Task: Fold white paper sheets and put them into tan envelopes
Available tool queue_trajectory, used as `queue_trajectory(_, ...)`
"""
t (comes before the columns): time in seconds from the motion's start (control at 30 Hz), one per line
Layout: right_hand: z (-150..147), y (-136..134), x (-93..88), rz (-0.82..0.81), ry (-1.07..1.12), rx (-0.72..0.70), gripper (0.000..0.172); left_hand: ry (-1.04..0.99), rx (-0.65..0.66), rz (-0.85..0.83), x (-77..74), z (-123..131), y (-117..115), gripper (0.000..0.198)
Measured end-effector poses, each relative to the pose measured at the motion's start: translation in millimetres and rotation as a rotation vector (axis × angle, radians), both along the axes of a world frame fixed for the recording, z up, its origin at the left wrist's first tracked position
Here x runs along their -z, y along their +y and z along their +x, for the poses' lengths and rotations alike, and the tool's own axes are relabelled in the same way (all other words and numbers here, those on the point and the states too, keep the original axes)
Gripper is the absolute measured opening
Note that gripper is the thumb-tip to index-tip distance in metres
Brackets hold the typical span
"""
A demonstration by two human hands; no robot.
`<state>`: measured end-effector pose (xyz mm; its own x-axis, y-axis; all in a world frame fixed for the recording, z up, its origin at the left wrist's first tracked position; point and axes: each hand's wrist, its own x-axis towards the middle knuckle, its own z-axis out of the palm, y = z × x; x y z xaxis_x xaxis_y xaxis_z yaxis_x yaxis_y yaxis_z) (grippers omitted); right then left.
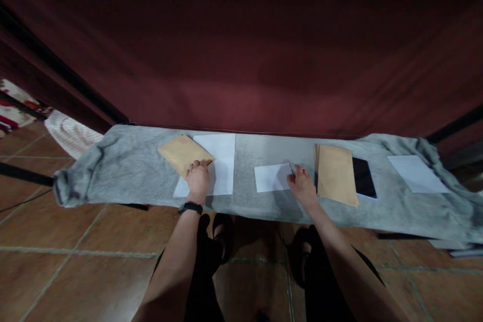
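My left hand (pixel 198 180), with a dark watch on its wrist, has its fingers curled at the lower right corner of a brown paper envelope (pixel 183 153). The envelope lies tilted, partly over white paper (pixel 224 161). By the right edge of a smaller white sheet (pixel 272 178), my right hand (pixel 303 184) is closed, and a thin, dark, pen-like object (pixel 292 168) shows at its fingertips. That object is too small to name surely. Right of this hand lies a stack of brown envelopes (pixel 337 173).
A grey cloth (pixel 124 171) covers the long, low surface. A dark-screened tablet (pixel 364 178) lies partly under the envelope stack, with another white sheet (pixel 417 173) farther right. Behind hangs a dark red curtain (pixel 241 95), flanked by dark poles. Tiled floor (pixel 94 271) is below.
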<state>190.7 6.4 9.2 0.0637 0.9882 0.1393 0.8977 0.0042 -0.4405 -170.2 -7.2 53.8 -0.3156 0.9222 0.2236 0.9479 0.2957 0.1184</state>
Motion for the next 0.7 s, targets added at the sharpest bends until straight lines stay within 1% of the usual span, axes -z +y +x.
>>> queue_trajectory(0.07, -2, 0, -3.4, 0.103, 0.027, -0.035, 0.048, 0.022, 0.009, 0.021, -7.0, 10, -1, 0.026)
queue_trajectory(0.1, -5, 0, -5.4, 0.146, 0.08, -0.061, 0.047, 0.031, 0.018, 0.032, -10.2, 19, -2, 0.026)
queue_trajectory(0.17, -14, -1, -9.7, 0.181, 0.267, -0.125, 0.045, 0.04, 0.062, 0.038, -14.5, 46, -8, 0.024)
queue_trajectory(0.2, -20, -3, -11.8, 0.162, 0.395, -0.159, 0.045, 0.04, 0.093, 0.033, -15.2, 63, -13, 0.023)
queue_trajectory(0.27, -37, -10, -15.5, 0.038, 0.696, -0.198, 0.049, 0.044, 0.272, -0.002, -13.6, 100, -25, 0.021)
queue_trajectory(0.33, -54, -18, -18.1, -0.152, 1.036, -0.185, 0.05, 0.036, 0.448, -0.028, -9.9, 135, -37, 0.019)
queue_trajectory(0.37, -61, -22, -19.0, -0.24, 1.172, -0.204, 0.05, 0.017, 0.521, -0.035, -8.0, 149, -42, 0.019)
queue_trajectory(0.43, -71, -26, -19.9, -0.358, 1.356, -0.225, 0.043, -0.043, 0.596, -0.042, -5.5, 168, -49, 0.022)
queue_trajectory(0.5, -72, -27, -20.1, -0.413, 1.436, -0.22, 0.032, -0.136, 0.634, -0.035, -5.4, 175, -51, 0.021)
queue_trajectory(0.57, -66, -23, -21.1, -0.443, 1.453, -0.2, 0.024, -0.251, 0.692, 0.002, -7.9, 171, -48, 0.018)
queue_trajectory(0.6, -60, -21, -22.2, -0.465, 1.449, -0.208, 0.022, -0.3, 0.736, 0.026, -9.6, 166, -45, 0.022)
queue_trajectory(0.63, -53, -18, -23.8, -0.496, 1.441, -0.223, 0.022, -0.338, 0.78, 0.048, -11.2, 158, -41, 0.031)
queue_trajectory(0.67, -46, -16, -25.7, -0.537, 1.426, -0.253, 0.024, -0.352, 0.822, 0.059, -12.3, 149, -36, 0.051)
queue_trajectory(0.7, -38, -14, -27.7, -0.586, 1.406, -0.291, 0.028, -0.342, 0.849, 0.035, -12.8, 139, -31, 0.074)
